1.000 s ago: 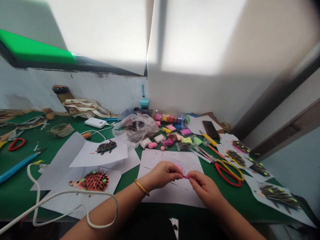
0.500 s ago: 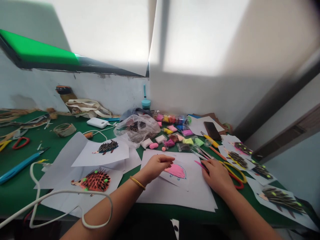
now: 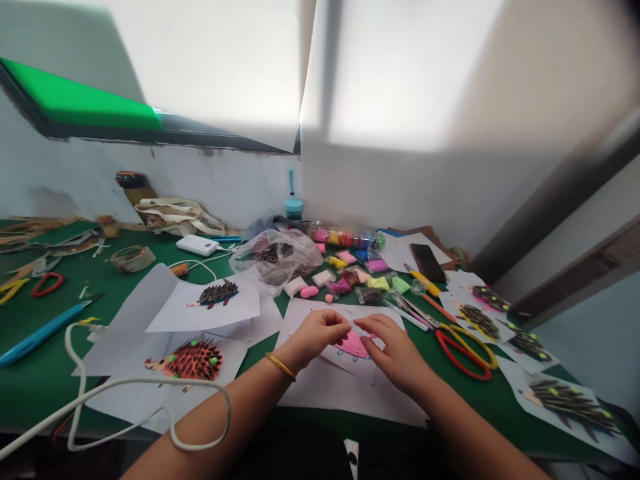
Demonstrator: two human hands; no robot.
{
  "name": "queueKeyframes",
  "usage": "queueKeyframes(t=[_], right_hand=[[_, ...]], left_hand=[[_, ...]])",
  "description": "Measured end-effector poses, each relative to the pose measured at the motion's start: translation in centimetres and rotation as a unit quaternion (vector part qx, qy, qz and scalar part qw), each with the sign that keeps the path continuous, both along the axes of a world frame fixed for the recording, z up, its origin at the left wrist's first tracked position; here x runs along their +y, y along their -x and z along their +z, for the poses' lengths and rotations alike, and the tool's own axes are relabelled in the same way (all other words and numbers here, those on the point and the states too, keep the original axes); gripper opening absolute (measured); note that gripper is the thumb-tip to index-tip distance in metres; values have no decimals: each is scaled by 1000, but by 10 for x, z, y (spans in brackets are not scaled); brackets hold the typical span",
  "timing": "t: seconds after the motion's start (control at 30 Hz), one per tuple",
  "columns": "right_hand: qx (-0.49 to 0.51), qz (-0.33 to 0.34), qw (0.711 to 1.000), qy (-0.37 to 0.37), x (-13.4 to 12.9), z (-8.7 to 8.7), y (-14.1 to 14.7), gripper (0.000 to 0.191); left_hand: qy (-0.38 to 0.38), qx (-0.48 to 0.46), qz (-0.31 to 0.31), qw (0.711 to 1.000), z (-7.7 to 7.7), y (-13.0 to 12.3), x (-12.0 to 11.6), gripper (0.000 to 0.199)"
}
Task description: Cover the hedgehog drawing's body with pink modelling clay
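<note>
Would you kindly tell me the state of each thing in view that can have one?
Left hand: fingers curled, any hold unclear
Right hand: thumb and fingers apart
Pink drawing: pink-filled, partly hidden
Scissors at right: lying down, blade opening unclear
Phone: lying flat
Power bank: cable plugged in
Bottle: lid on
Plastic bag: crumpled, holding dark pieces
Red hedgehog: spikes and green balls on

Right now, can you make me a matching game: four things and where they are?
Things
1. pink animal body
2. gold bracelet
3. black smartphone
4. white power bank

Places
A. right of the coloured packets
B. at the end of a white cable
C. on white paper, near the left hand and right hand
D. around the left wrist

Pairs: 1-C, 2-D, 3-A, 4-B
</note>
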State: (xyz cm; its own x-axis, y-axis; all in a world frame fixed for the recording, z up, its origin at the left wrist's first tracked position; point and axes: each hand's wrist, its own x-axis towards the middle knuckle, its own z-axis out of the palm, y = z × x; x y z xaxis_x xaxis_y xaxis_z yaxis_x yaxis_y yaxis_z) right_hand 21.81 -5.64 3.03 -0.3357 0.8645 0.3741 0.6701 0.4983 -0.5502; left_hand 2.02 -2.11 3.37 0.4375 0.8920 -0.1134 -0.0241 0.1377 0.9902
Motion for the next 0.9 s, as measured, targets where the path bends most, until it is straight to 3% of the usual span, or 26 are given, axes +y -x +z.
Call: queueKeyframes(t=[0.17, 0.27, 0.43, 0.5, 0.57, 0.67, 0.9], right_hand=[[81, 29, 996, 31, 2, 9, 16, 15], [107, 28, 994, 14, 5, 10, 20, 17], [99, -11, 995, 7, 17, 4, 6, 22], [67, -65, 995, 29, 24, -6, -8, 21], [17, -107, 992, 56, 31, -17, -23, 22], [-69, -121, 988, 66, 34, -32, -40, 22], [-150, -132, 977, 80, 28, -39, -64, 22]], left_hand=[[-14, 33, -5, 999, 2, -3, -1, 45], [-28, 47, -21, 998, 1, -5, 1, 48], [-87, 111, -8, 990, -1, 4, 11, 56], [-183, 218, 31, 958, -1, 13, 16, 45], [-277, 355, 53, 891, -2, 23, 20, 25], [-312, 470, 27, 826, -10, 34, 22, 22], [-300, 491, 5, 818, -27, 35, 22, 23]])
